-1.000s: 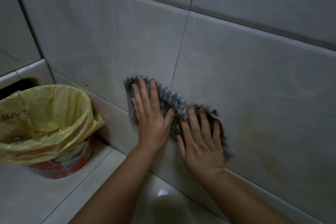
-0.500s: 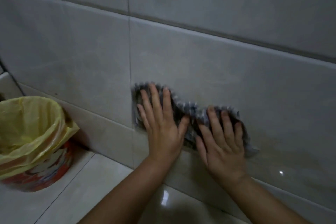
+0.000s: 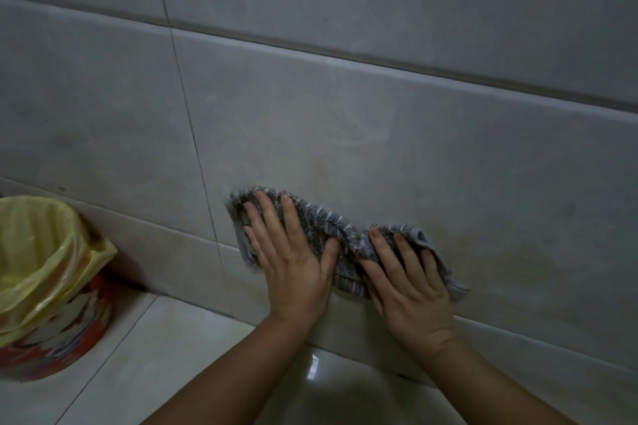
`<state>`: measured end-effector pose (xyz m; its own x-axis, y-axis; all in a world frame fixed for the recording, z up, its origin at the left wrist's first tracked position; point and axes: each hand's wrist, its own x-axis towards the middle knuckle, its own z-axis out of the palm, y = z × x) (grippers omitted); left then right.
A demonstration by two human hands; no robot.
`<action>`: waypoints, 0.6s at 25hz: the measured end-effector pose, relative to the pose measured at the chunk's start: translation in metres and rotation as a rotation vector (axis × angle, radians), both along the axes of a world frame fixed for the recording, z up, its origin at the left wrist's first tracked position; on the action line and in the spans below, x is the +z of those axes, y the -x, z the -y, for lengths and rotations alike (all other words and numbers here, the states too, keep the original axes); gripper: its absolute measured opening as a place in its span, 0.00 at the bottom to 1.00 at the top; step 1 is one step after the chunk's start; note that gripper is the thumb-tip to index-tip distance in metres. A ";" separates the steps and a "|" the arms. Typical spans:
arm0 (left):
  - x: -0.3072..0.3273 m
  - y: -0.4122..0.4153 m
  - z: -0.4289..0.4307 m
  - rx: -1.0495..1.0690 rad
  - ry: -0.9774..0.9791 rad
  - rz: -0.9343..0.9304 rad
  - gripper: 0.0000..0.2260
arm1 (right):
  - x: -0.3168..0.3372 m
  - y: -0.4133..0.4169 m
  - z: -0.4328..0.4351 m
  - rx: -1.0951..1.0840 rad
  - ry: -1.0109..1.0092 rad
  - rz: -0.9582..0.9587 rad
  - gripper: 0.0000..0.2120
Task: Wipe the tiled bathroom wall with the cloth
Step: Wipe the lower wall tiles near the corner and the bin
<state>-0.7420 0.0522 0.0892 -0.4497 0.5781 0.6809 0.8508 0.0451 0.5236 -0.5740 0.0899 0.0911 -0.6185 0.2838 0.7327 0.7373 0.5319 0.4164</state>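
Head view: a grey striped cloth (image 3: 331, 226) is seen pressed against the tiled wall (image 3: 345, 114), low down, just above the narrow bottom row of tiles and to the right of a vertical grout line. The cloth is stretched sideways and bunched into a ridge in the middle. The left hand (image 3: 293, 266) is laid on the left part of the cloth, palm to the wall, fingers straight and slightly spread. The right hand (image 3: 411, 290) is laid on the right part in the same way, fingers straight and pointed up and left; a corner of cloth is left sticking out to the right of it. The two hands are set just beside each other. At the left, a red patterned bin (image 3: 51, 345) lined with a yellow bag (image 3: 38, 252) is stood on the glossy floor (image 3: 172, 355), well apart from the cloth.
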 end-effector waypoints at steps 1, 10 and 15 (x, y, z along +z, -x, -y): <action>0.008 -0.002 0.001 -0.004 -0.004 0.011 0.36 | 0.008 -0.005 0.001 -0.009 -0.003 -0.029 0.20; 0.074 -0.025 -0.023 0.068 -0.153 -0.026 0.31 | 0.052 0.013 -0.006 -0.022 -0.045 -0.206 0.24; -0.020 -0.053 -0.003 0.054 0.032 -0.008 0.36 | -0.024 -0.033 -0.002 0.033 0.051 0.000 0.26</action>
<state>-0.6887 0.0555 0.0693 -0.4758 0.5745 0.6660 0.8507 0.1082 0.5145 -0.5406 0.0922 0.0670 -0.6279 0.3005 0.7179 0.7194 0.5761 0.3881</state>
